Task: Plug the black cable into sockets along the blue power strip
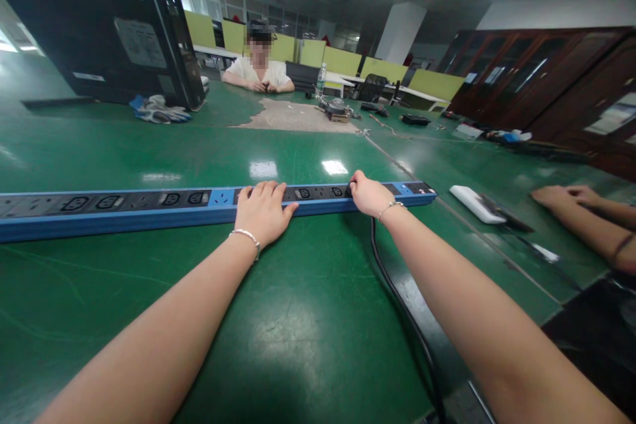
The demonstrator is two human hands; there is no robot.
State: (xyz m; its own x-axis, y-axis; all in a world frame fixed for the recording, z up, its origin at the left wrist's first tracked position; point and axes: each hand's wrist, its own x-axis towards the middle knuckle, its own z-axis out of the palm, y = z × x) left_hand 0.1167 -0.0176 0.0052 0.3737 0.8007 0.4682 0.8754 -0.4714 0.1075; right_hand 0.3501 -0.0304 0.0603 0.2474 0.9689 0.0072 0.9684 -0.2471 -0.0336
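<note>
A long blue power strip [218, 215] with black sockets lies across the green table. My left hand [263, 214] rests on top of the strip near its middle, fingers spread over it and the thumb out to the right. Nearer the strip's right end, my right hand [370, 195] has its fingers closed round a black plug [349, 190] at the sockets; how far the plug sits in a socket is hidden. From under that hand a black cable [397, 295] runs down toward the table's front edge.
A black computer case [114, 33] and gloves [158, 109] stand at the back left. A person [261, 73] sits across the table. At the right are a white power bank [476, 205], a dark phone [507, 212] and another person's hands [564, 199].
</note>
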